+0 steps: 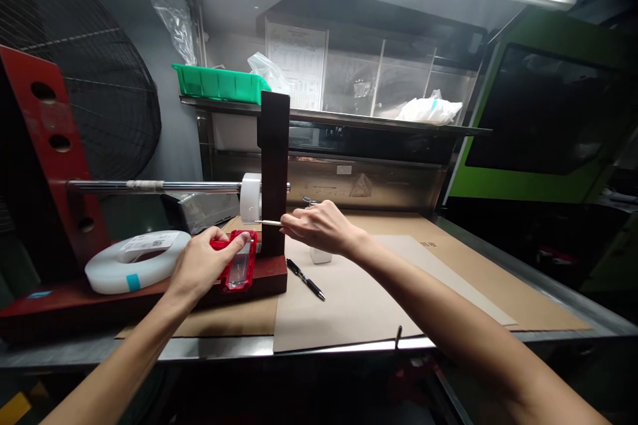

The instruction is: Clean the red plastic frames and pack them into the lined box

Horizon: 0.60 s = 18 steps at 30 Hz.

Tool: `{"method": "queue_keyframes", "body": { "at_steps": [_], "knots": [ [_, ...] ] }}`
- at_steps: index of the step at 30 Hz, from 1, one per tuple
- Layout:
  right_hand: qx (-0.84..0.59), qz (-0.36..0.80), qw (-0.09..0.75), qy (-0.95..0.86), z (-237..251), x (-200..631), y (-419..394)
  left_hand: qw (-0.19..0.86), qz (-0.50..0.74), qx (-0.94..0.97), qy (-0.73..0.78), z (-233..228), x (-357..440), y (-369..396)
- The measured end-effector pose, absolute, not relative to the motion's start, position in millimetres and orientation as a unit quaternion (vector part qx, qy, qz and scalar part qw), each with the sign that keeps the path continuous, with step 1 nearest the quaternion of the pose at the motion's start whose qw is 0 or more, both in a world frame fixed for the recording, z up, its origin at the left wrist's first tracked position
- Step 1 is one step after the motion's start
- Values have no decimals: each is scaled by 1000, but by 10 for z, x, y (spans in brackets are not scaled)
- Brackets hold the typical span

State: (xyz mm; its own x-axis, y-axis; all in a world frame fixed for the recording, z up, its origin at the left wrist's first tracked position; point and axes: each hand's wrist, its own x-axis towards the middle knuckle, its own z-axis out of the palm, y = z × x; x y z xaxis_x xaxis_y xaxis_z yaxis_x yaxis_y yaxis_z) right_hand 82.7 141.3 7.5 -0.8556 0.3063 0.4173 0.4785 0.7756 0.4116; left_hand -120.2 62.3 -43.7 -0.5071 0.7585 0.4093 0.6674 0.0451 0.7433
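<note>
My left hand [202, 259] is closed on a red plastic frame with a clear window [240, 264], thumb on its upper edge. It is held in front of the dark red stand's base [272, 275]. In my right hand [319, 226] is a thin, pale-handled stick [270, 222], pinched and pointing left. Its fine tip is at the lower edge of a small white roll [250, 198] on a metal rod [199, 186]; whether it touches the roll I cannot tell. Behind my right hand, a small white bottle [320, 255] is partly hidden.
A large roll of translucent film [114, 275] lies on the stand's base at left. A black pen [306, 279] rests on the cardboard [343, 312]. The stand's upright [275, 166] rises between my hands. Above are a shelf [349, 121] and a green bin [219, 83].
</note>
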Motion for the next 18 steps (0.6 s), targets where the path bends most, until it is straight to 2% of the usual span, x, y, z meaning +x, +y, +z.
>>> {"method": "queue_keyframes", "body": {
  "at_steps": [8,18],
  "knots": [
    [-172,-307,127,-927,69,729,1464,50,473,499,724,-441,-1215,609],
    [-171,-302,109,-931,121,611,1382,42,444,489,750,-423,-1226,621]
  ]
}}
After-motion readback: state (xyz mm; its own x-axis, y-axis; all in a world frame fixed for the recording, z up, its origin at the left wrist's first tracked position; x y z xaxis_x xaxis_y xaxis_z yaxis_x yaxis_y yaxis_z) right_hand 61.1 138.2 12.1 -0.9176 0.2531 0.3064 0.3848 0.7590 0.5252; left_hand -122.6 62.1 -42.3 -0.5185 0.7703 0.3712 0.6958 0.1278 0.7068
